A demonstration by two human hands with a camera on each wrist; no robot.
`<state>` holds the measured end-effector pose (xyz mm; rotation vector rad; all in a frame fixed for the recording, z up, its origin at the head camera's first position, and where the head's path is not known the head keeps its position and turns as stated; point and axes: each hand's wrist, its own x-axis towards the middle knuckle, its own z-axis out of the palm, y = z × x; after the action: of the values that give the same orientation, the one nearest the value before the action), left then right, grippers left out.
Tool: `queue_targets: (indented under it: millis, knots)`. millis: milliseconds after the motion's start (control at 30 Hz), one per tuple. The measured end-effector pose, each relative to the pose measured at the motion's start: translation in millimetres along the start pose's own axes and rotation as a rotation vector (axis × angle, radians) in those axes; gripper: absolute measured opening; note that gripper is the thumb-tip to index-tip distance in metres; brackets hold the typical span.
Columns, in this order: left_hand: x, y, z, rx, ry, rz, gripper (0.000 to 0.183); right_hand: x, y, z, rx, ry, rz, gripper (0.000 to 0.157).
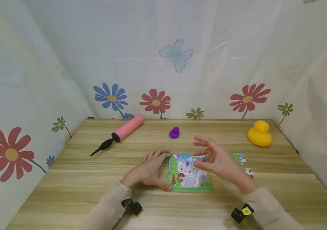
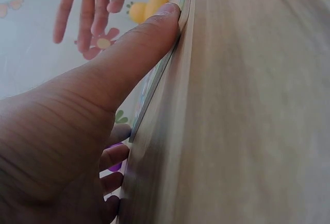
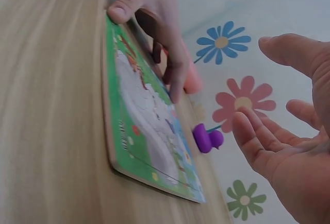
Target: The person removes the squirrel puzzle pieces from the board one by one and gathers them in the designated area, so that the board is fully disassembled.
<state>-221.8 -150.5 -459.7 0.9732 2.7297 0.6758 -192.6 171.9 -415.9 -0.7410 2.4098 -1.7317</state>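
Note:
A jigsaw puzzle (image 1: pixel 189 183) with a grey squirrel picture lies flat on the wooden table. Along its left edge rests my left hand (image 1: pixel 152 171), the thumb touching the lower left corner and the index finger reaching the upper left one. In the right wrist view, the left thumb lies on the corner of the puzzle (image 3: pixel 149 126). My right hand (image 1: pixel 216 159) hovers above the puzzle's upper right part, fingers spread and holding nothing, and hides some of it. Two loose puzzle pieces, one green and blue (image 1: pixel 239 158) and one mostly white (image 1: pixel 250 172), lie to the right.
Behind the puzzle sits a small purple rubber duck (image 1: pixel 174 132). A large yellow rubber duck (image 1: pixel 259 134) stands at the back right. A pink hand pump (image 1: pixel 129 128) with a black nozzle lies at the back left. Flowered curtains (image 1: pixel 203 80) enclose the wooden table (image 1: pixel 94 179).

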Motion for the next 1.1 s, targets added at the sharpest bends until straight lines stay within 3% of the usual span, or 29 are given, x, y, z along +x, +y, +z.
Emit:
queue_targets:
  millis: [300, 700, 900, 1100]
  knots:
    - [0.4, -1.1, 1.3, 0.011, 0.0, -0.001, 0.129, 1, 14, 19.6, 0.033, -0.07, 0.002, 0.082]
    - [1.2, -1.5, 2.2, 0.019, 0.016, -0.01, 0.128, 0, 26, 36.2, 0.032, -0.153, 0.066, 0.078]
    - [1.4, 0.2, 0.6, 0.009, 0.01, -0.005, 0.128, -1, 31, 42.9, -0.002, -0.174, 0.059, 0.074]
    - [1.8, 0.1, 1.1, 0.012, 0.009, 0.001, 0.128, -3, 35, 49.6, -0.132, -0.182, 0.028, 0.07]
